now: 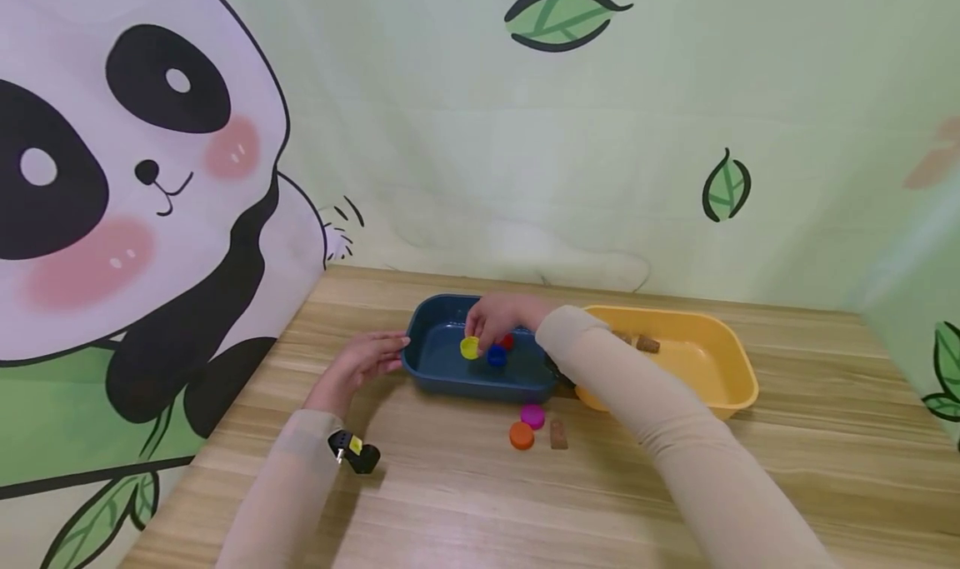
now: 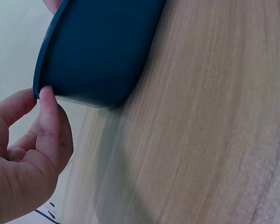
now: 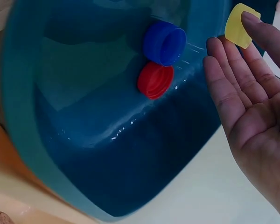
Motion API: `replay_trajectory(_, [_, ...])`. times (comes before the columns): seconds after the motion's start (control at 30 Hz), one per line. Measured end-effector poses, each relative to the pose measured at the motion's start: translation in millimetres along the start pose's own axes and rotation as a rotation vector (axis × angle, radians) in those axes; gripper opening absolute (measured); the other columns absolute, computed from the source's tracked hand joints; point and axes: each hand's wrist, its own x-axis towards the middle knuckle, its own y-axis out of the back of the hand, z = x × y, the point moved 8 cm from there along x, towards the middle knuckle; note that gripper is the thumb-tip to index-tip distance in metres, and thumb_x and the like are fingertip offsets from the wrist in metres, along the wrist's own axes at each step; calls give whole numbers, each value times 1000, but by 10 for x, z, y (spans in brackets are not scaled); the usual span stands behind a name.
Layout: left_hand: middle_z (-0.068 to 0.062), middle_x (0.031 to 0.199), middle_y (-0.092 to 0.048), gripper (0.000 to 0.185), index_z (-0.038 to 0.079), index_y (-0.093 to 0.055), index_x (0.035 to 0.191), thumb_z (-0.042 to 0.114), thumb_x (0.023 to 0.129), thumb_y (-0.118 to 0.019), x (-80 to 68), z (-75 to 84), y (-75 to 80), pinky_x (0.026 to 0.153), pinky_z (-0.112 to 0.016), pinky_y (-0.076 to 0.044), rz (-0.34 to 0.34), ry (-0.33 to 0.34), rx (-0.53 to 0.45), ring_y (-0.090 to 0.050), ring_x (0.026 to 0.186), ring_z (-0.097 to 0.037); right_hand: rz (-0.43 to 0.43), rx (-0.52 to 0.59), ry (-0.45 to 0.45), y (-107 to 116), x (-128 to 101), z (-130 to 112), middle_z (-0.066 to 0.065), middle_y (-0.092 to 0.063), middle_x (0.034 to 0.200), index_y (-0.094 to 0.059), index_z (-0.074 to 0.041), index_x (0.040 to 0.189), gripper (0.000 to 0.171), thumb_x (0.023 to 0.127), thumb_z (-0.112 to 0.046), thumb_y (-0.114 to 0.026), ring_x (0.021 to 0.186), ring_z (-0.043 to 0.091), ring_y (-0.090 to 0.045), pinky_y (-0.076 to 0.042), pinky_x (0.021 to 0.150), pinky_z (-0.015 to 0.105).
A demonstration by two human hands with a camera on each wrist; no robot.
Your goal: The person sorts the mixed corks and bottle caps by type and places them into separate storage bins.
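Observation:
My right hand (image 1: pixel 498 317) pinches a yellow bottle cap (image 1: pixel 470 348) between thumb and fingers, inside the dark blue basin (image 1: pixel 442 383). In the right wrist view the yellow cap (image 3: pixel 241 24) shows at the thumb tip. A blue cap (image 3: pixel 164 43) and a red cap (image 3: pixel 156 80) lie side by side on the basin floor, apart from the hand. My left hand (image 1: pixel 367 359) holds the basin's left end. In the left wrist view, that hand (image 2: pixel 32 140) pinches the basin's rim between thumb and finger.
To the right stands a yellow basin (image 1: pixel 693 369) with cork pieces (image 1: pixel 647 344) in it, partly behind my right forearm. In front of the blue basin, a magenta cap (image 1: pixel 532 416), an orange cap (image 1: pixel 521 436) and a cork (image 1: pixel 558 434) lie on the wooden table (image 1: pixel 450 502).

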Motion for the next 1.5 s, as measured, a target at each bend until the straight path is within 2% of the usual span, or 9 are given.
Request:
replay_trajectory(0.63, [9, 78, -69, 51, -19, -40, 145, 4, 103, -56, -11, -1, -13, 67, -12, -59, 0, -4, 9, -67, 68, 0, -124, -29, 11, -247, 52, -42, 15, -71, 119, -64, -1, 119, 27, 93, -4, -72, 87, 11, -59, -60, 88, 24])
replay_trajectory(0.83, [10, 79, -69, 52, -19, -39, 146, 6, 103, -56, -12, 2, -7, 68, -12, -59, -14, -4, 9, -67, 69, 0, -115, -24, 5, -295, 101, -28, 14, -71, 117, -65, -1, 119, 26, 94, -4, -71, 89, 12, -59, -61, 90, 25])
replay_trajectory(1.03, [10, 78, -69, 50, -18, -41, 145, 6, 104, -56, 1, -5, 0, 67, -11, -58, 1, 15, 17, -66, 67, 0, -122, -53, 3, -361, 117, -47, 6, -64, 102, -67, -2, 115, 22, 94, 0, -66, 84, 12, -54, -55, 79, 20])
replay_trajectory(1.2, [10, 78, -69, 51, -17, -40, 146, 6, 103, -56, 5, -2, 5, 67, -12, -59, 11, 18, 16, -66, 67, -1, -117, -81, 6, -380, 133, -47, 4, -62, 99, -67, -2, 114, 21, 93, 3, -64, 81, 13, -54, -51, 74, 19])
replay_trajectory(1.5, [10, 78, -69, 51, -17, -40, 146, 6, 103, -57, 18, -8, 18, 68, -12, -59, 18, 18, 12, -66, 68, -1, -95, -130, 5, -413, 176, -25, 9, -66, 109, -68, -4, 119, 26, 94, 3, -63, 88, 15, -55, -55, 85, 25])
